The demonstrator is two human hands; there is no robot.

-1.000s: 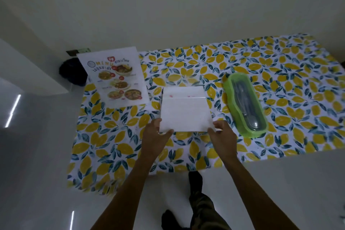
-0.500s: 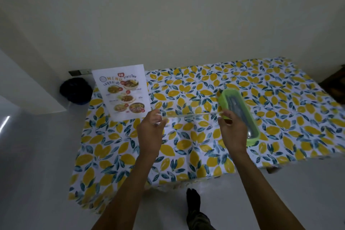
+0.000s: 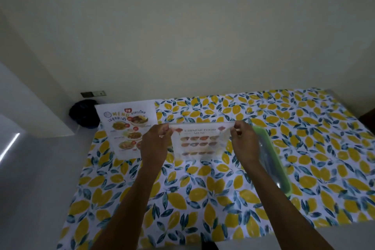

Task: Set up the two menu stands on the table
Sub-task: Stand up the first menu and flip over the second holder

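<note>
A clear menu stand with a Chinese food menu (image 3: 199,141) is held above the middle of the table, its printed face turned toward me. My left hand (image 3: 155,144) pinches its upper left corner and my right hand (image 3: 244,142) pinches its upper right corner. Whether its lower edge touches the cloth I cannot tell. A second menu stand with a Thai food menu (image 3: 126,126) stands at the table's far left, partly hidden behind my left hand.
The table carries a cloth printed with yellow lemons and blue leaves (image 3: 203,199). A green cutlery box with a clear lid (image 3: 273,160) lies just right of my right hand. A dark bag (image 3: 83,114) sits on the floor beyond the far left corner, by the wall.
The Chinese menu stand went from lying flat with its blank back up, through edge-on, to upright with its printed face toward me. Both hands rose with it.
</note>
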